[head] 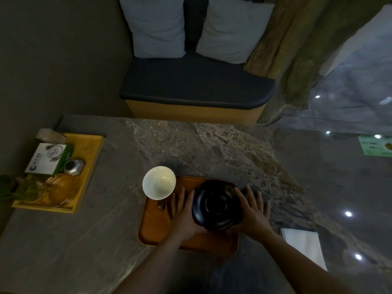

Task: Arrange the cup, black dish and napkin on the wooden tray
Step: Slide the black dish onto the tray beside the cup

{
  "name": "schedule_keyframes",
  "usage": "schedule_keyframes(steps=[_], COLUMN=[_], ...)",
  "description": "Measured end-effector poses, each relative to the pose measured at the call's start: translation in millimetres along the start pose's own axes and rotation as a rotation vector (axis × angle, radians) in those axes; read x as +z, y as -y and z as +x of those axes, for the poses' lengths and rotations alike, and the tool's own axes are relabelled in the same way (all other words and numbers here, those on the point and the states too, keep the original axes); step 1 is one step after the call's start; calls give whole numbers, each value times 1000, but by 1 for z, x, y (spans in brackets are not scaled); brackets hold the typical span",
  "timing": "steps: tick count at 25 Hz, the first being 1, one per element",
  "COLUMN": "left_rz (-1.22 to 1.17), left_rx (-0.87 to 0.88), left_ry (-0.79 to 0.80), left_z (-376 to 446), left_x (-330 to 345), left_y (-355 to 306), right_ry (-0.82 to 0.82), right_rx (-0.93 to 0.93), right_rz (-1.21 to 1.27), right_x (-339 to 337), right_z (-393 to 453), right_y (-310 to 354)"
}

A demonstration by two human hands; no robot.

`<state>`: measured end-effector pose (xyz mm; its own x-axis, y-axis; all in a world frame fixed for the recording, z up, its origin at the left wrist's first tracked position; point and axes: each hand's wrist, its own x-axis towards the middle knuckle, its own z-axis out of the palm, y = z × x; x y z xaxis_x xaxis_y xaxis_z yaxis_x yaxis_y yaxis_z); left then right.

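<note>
A round black dish is over the right half of the wooden tray. My left hand presses against its left side and my right hand against its right side, fingers spread, so both hold it between them. A white cup stands at the tray's far left corner, apart from my hands. A small dark object lies on the tray just in front of the cup. The white folded napkin lies on the table to the right of the tray, near my right forearm.
A yellow tray at the table's left holds a box, a metal pot, a glass dish and greenery. The marble table ends at a bench with two pillows beyond. Glossy floor lies to the right.
</note>
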<state>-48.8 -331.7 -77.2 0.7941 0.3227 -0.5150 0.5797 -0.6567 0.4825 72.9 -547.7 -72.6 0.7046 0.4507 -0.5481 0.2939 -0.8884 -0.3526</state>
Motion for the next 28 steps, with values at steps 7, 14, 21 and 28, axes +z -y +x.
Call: schedule_keyframes(steps=[7,14,21,28], left_rz=[-29,-61,32,-39], left_rx=[3,-5,-78,-226], left_ry=[-93,-51,-16,-41], left_z=[-11,-8,-9,-44], left_x=[5,0,-7,17], left_y=[4,1,-10,-24], right_ry=[-151,-161,-83,-55], right_rx=[74,142,145,-2], right_rz=[154,163,96,-177], right_x=[26,30,18,-7], right_z=[-30,-35,-38,-67], right_y=[9,17,23,-4])
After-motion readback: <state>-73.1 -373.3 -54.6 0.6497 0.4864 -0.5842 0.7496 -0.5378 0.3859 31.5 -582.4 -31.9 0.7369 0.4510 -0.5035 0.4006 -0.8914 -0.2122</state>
